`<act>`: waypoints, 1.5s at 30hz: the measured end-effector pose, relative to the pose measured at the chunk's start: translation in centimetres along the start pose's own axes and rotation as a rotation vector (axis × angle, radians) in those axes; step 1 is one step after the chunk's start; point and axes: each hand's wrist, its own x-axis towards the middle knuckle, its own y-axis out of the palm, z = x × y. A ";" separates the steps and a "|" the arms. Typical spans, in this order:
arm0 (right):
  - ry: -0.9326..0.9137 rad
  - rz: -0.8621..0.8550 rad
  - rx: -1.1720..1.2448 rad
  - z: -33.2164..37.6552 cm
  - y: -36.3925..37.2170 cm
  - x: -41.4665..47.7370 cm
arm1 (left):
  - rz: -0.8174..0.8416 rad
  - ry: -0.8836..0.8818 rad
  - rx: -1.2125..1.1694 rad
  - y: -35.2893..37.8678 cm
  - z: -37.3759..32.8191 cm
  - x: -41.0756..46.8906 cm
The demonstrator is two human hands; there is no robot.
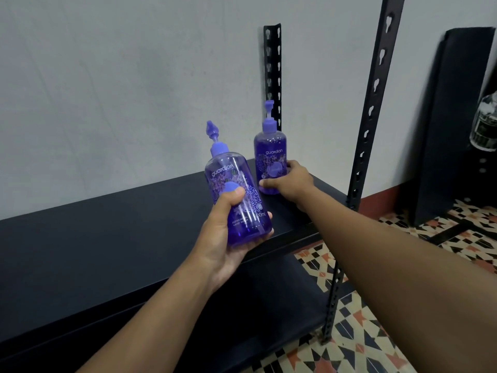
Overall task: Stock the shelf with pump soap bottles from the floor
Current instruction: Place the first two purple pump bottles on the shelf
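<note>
Two purple pump soap bottles are in view. One bottle (269, 154) stands upright at the far right end of the dark shelf board (107, 238), near the rear post. My right hand (291, 183) is wrapped around its lower part. The other bottle (236, 195) is tilted slightly left and held above the shelf's front edge by my left hand (228, 238), thumb across its label.
Black slotted uprights stand at the shelf's right end, the rear post (273, 76) and the front post (368, 125). A lower shelf board (269, 305) lies beneath. Patterned floor tiles (376, 332) are to the right, with a dark panel (451, 130) and a glass bottle (485, 122) beyond.
</note>
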 end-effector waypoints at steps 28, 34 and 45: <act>-0.270 0.044 -0.803 -2.5 -1.4 -4.8 | -0.240 0.284 0.653 -0.1 -1.0 3.8; -0.256 0.062 -0.833 -2.3 -1.3 -4.8 | -0.196 0.327 0.814 -0.9 -0.5 4.0; -0.252 0.061 -0.839 -2.2 -1.3 -5.1 | -0.320 0.164 1.203 -2.7 -0.8 4.7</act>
